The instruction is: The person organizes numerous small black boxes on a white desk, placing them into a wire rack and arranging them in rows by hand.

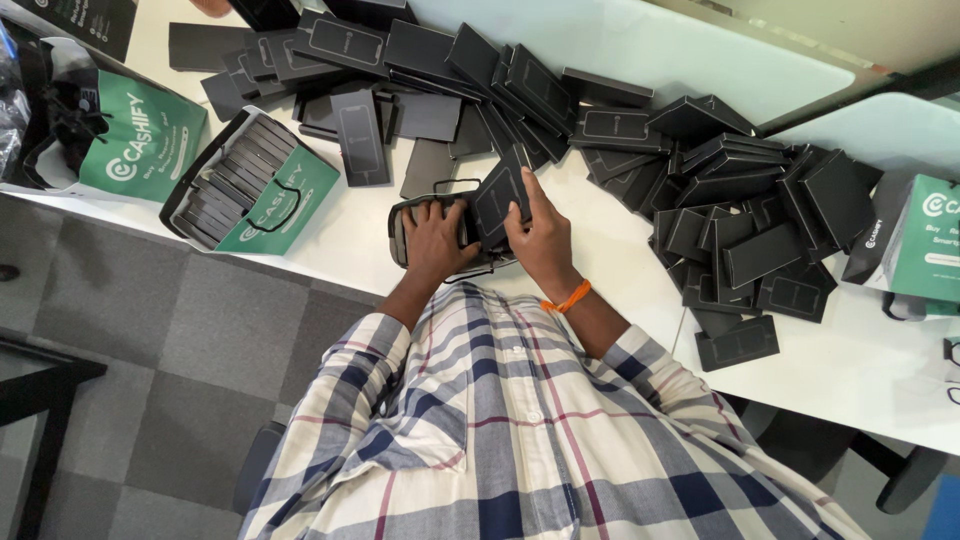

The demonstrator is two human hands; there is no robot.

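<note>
1. Head view, the hands: the left hand [437, 238] lies fingers spread over the top of a dark bag [405, 232] at the near edge of the white table [350, 240], pressing on it rather than clenched; the right hand [542, 238], an orange wristband [567, 298] at its wrist, grasps a flat black box [497, 198] by its side, the box tilted and its lower end at the mouth of the bag.
2. Same view, to the person's left: a green and white paper bag [290, 195] lies on its side, packed with a row of black boxes standing edge to edge; a second green bag [140, 150] lies beyond it, near the table corner.
3. Same view, beyond and to the right of the hands: a loose heap of black boxes [720, 190] spreads over the table, some flat, some leaning on one another; another green bag [925, 250] rests at the far right edge.
4. Same view, below: the person's plaid shirt [500, 420] fills the foreground; grey carpet tiles [150, 340] cover the floor beside the table.
</note>
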